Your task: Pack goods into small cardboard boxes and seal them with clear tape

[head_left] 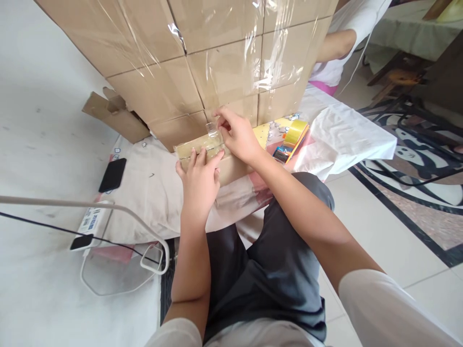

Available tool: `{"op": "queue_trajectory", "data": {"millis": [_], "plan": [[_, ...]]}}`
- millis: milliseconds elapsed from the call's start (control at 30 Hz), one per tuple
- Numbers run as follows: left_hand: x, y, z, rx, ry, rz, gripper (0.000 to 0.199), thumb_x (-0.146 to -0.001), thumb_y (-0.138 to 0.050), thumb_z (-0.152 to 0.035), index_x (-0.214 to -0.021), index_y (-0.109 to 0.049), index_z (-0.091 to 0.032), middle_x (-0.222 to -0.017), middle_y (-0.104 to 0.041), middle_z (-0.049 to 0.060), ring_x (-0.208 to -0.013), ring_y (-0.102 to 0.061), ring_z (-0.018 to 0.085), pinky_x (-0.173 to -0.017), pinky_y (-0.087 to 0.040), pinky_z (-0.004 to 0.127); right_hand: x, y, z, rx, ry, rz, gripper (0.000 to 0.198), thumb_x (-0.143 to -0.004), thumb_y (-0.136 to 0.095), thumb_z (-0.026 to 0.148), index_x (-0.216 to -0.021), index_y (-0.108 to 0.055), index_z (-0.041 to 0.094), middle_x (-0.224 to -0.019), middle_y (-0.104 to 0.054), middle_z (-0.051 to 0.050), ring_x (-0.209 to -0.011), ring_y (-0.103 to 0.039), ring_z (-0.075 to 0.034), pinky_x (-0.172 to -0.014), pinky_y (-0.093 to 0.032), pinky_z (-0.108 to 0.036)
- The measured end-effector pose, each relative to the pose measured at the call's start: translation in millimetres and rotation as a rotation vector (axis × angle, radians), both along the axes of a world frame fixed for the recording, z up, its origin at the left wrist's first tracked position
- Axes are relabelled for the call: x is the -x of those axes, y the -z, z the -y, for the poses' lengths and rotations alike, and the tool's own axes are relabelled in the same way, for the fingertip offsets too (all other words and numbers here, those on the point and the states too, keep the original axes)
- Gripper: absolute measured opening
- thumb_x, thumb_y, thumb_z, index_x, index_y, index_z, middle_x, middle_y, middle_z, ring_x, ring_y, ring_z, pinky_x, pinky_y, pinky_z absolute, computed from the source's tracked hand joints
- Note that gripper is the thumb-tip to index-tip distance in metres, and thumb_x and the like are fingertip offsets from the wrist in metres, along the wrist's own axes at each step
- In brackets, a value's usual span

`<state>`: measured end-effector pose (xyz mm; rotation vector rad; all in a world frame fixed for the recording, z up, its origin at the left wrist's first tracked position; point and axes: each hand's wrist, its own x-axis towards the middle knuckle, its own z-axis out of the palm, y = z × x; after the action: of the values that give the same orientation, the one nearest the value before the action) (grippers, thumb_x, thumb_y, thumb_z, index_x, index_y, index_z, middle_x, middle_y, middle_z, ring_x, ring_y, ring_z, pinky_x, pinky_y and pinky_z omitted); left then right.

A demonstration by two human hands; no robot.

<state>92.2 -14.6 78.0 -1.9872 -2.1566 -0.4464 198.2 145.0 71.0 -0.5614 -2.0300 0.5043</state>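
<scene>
A small cardboard box lies on the cloth-covered table in front of me, with clear tape along its top seam. My left hand rests on the near left part of the box, its fingers stretched over the taped top. Above the far right end of the box, my right hand is closed in a pinch on the strip of clear tape, which sticks up between the box and the fingers. The exact tape end is partly hidden by the fingertips.
A tall stack of boxes wrapped in clear film rises right behind. To the right sits a tape dispenser with a yellow roll. On the left are a folded carton, a black phone and a power strip. Another person's arm shows beyond the stack.
</scene>
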Motion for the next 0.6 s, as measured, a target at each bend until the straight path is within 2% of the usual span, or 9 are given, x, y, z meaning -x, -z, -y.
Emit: {"op": "queue_trajectory", "data": {"millis": [233,433,600], "plan": [[6,2.4,0,-0.012,0.023,-0.001,0.051,-0.101,-0.046,-0.017,-0.146,-0.057,-0.035,-0.160,-0.050,0.012,-0.151,-0.041,0.039,-0.117,-0.029,0.071,3,3,3,0.082,0.008,-0.149,0.024,-0.098,-0.046,0.017,-0.120,-0.052,0.023,-0.096,-0.065,-0.002,-0.089,-0.063,-0.017,-0.090,-0.055,-0.036],[4,2.2,1,-0.071,0.035,0.091,0.037,-0.098,-0.051,-0.015,-0.133,-0.054,-0.024,-0.141,-0.065,0.012,-0.143,-0.051,0.033,-0.121,-0.028,0.064,2,10,-24,0.202,0.089,-0.227,0.019,-0.093,-0.054,0.015,-0.110,-0.055,0.023,-0.087,-0.065,0.000,-0.082,-0.063,-0.016,-0.086,-0.055,-0.036],[-2,4.5,0,-0.088,0.029,0.060,0.032,-0.097,-0.052,-0.013,-0.127,-0.052,-0.022,-0.136,-0.067,0.013,-0.141,-0.052,0.034,-0.119,-0.028,0.065,-1,15,-39,0.238,0.124,-0.240,0.019,-0.091,-0.061,0.019,-0.109,-0.056,0.024,-0.086,-0.066,0.000,-0.083,-0.064,-0.018,-0.087,-0.055,-0.037]]}}
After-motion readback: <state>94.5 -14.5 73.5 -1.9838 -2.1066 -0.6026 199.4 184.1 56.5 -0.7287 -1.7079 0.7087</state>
